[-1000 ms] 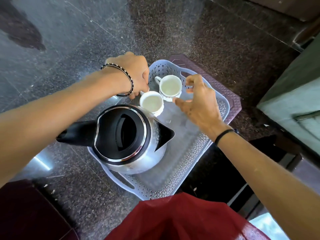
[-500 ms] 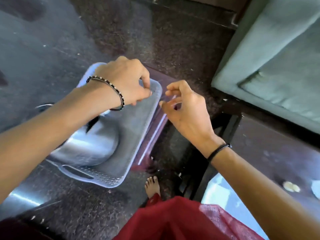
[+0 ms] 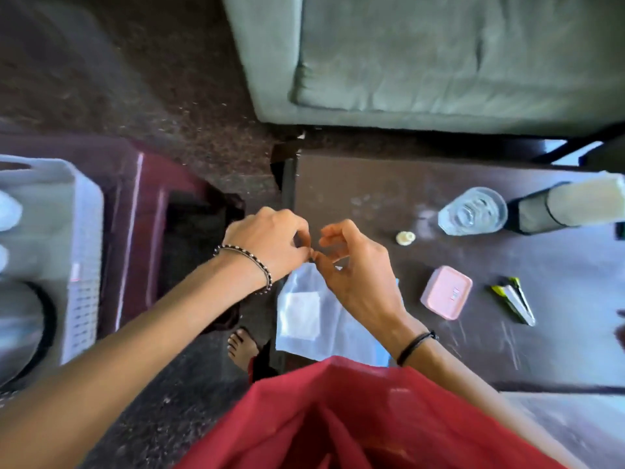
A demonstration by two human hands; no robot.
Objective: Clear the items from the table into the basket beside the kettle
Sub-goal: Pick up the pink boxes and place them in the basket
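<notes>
The pale grey perforated basket (image 3: 84, 231) sits at the far left on a maroon stool (image 3: 135, 198), with the steel kettle (image 3: 20, 319) and blurred white cups (image 3: 8, 211) inside it. The dark table (image 3: 372, 184) on the right carries a clear plastic pouch (image 3: 304, 313), a pink box (image 3: 446, 292), a glass tumbler (image 3: 473, 211), a small white cap (image 3: 405, 237), a yellow-green clip (image 3: 514, 299) and a black and white cylinder (image 3: 568, 204) lying on its side. My left hand (image 3: 270, 242) and my right hand (image 3: 351, 265) hover together over the table's left edge, just above the pouch, fingers loosely curled and empty.
A grey-green sofa (image 3: 439, 62) stands right behind the table. Dark speckled floor runs between the stool and the table, where a bare foot (image 3: 241, 343) stands. Red cloth fills the bottom of the view.
The view has swung right, from the basket to the table. Both hands left the cups in the basket and moved across to the table's left edge, still empty.
</notes>
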